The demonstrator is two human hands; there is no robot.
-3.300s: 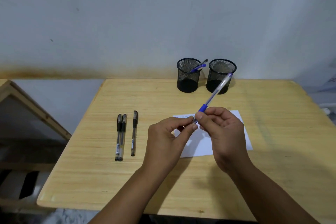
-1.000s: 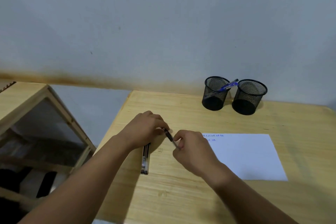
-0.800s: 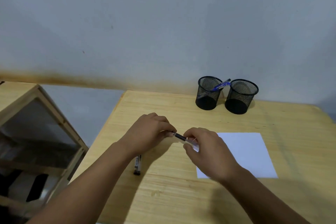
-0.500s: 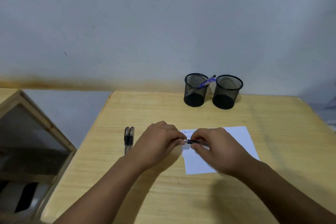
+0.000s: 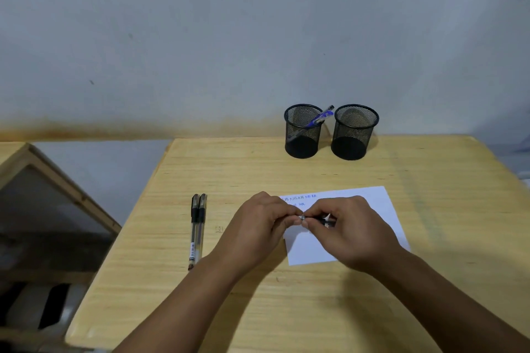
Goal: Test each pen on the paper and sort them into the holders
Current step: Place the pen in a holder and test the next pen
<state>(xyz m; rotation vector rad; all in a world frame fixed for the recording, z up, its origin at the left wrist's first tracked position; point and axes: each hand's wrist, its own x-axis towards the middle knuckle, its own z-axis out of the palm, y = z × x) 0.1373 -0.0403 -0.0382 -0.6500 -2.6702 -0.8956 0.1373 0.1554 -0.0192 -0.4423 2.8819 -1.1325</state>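
Both hands meet over the left part of the white paper [image 5: 375,203]. My right hand [image 5: 347,231] pinches a black pen [image 5: 325,220], mostly hidden by its fingers. My left hand [image 5: 259,226] is closed on the pen's left end, where a small metal tip [image 5: 301,217] shows between the fingertips. Blue scribbles [image 5: 298,198] mark the paper's top left corner. Two black pens [image 5: 197,229] lie side by side on the wooden table [image 5: 243,169], left of my hands. At the back stand two black mesh holders: the left one [image 5: 302,132] holds blue pens [image 5: 321,117], the right one [image 5: 353,132] looks empty.
The table stands against a grey wall. A wooden frame structure [image 5: 57,189] stands beyond the table's left edge, with dark items on the floor under it.
The blue pen went into the left holder. My hands picked one black pen from the group at left and brought it over the paper; now a metal tip shows between them.
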